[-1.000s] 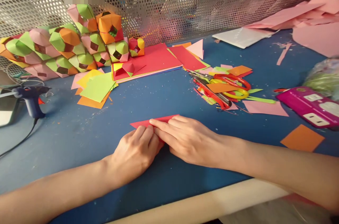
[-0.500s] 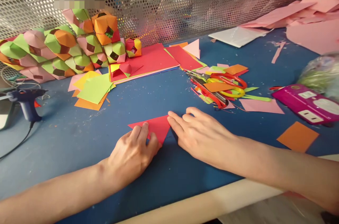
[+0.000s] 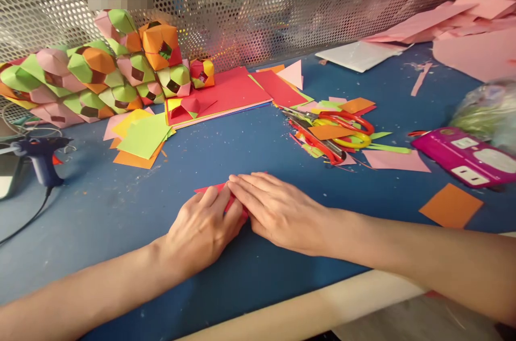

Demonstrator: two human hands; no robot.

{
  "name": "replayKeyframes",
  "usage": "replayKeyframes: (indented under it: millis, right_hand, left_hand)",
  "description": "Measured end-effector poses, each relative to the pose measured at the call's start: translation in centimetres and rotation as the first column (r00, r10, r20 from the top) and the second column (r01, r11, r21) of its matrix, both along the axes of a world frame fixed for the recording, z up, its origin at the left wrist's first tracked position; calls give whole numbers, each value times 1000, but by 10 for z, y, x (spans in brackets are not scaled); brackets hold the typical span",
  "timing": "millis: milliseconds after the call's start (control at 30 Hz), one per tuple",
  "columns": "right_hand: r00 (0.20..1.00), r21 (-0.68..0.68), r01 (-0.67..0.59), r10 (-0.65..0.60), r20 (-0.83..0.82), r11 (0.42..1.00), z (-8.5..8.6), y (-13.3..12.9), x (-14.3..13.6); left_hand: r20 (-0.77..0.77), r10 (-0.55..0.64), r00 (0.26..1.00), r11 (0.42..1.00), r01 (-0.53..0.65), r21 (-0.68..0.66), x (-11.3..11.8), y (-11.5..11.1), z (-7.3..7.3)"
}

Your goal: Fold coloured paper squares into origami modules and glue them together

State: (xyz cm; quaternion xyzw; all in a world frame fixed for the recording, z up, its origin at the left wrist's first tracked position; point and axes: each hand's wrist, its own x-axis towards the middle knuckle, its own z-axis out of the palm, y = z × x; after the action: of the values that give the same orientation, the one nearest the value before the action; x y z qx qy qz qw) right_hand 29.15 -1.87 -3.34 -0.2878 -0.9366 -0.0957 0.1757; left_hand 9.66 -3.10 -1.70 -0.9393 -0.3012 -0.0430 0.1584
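A folded piece of red paper (image 3: 210, 188) lies on the blue table, mostly covered by my hands. My left hand (image 3: 202, 227) presses it down from the left, fingers bent and thumb drawn in against the sheet. Across its right part lies my right hand (image 3: 284, 211), fingers stretched out flat and close together, their tips beside the left fingers. Only the left tip of the paper and small bits between and behind the hands show; its lower edge is hidden.
Folded paper balls (image 3: 94, 64) are stacked at the back left. Nearer are loose squares (image 3: 145, 134) and a blue glue gun (image 3: 40, 156). Scissors (image 3: 350, 123) and a cutter (image 3: 318, 142) lie among scraps. A magenta device (image 3: 463, 156) and an orange square (image 3: 451, 205) are at right.
My right hand has slid left from the paper's right corner and now lies flat over it, against the left hand. The left hand has hardly moved.
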Motion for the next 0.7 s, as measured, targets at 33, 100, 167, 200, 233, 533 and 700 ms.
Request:
replayKeyframes:
  millis: [33, 100, 167, 200, 233, 533, 700]
  right_hand:
    - [1000, -14, -13, 13, 13, 1000, -5, 0, -1]
    - [999, -17, -10, 11, 43, 1000, -10, -1, -2]
    - [998, -3, -2, 2, 64, 1000, -10, -1, 0]
    - [998, 3, 3, -4, 70, 1000, -9, -2, 0]
    - [997, 5, 8, -8, 77, 1000, -6, -2, 1]
    - [991, -66, 123, -119, 66, 990, 7, 9, 4]
    - [993, -40, 109, -107, 56, 993, 6, 12, 2]
  left_hand:
    - [-9, 0, 1000, 1000, 0, -8, 0, 1, 0]
    - [-25, 6, 1000, 1000, -6, 3, 0, 2, 1]
    - [-17, 8, 1000, 999, -7, 40, 0, 3, 0]
    - [2, 1, 1000, 998, -1, 65, 0, 3, -1]
    - [20, -8, 1000, 996, 6, 89, 0, 3, -1]
    - [-95, -116, 989, 962, 135, 235, -11, 18, -4]
    - [43, -155, 987, 964, 141, 224, -21, 23, -15]
